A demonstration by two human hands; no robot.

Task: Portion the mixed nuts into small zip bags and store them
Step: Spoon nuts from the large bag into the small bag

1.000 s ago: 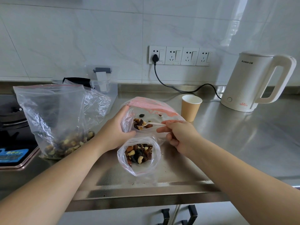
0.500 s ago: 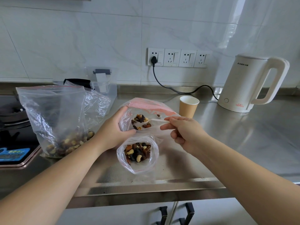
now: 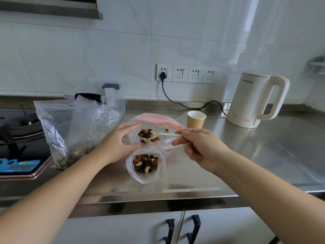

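- Stainless steel is running under everything we are working on: the counter [image 3: 246,155] is backed by white tile, with a socket strip [image 3: 186,73] on the wall, a white kettle [image 3: 253,101] far right, a paper cup [image 3: 196,119] just behind our bags, and a stove [image 3: 19,136] at the left.
- We are pinching a white spoon [image 3: 158,135] by its handle in our right hand [image 3: 198,148]; its long axis is lying almost level, left to right, with the loaded bowl pointing toward our left hand [image 3: 119,141].
- Our left hand is gripping the rim of a pink-topped zip bag [image 3: 156,121], holding its mouth wide around the spoonful.
- Nearer us, just below the spoon, a small zip bag [image 3: 146,164] is sitting open with mixed nuts [image 3: 146,163] inside.
- We are judging the right hand nearer for the tip-out.
- At the left, a large bag [image 3: 66,124] is standing with more nuts at its bottom.
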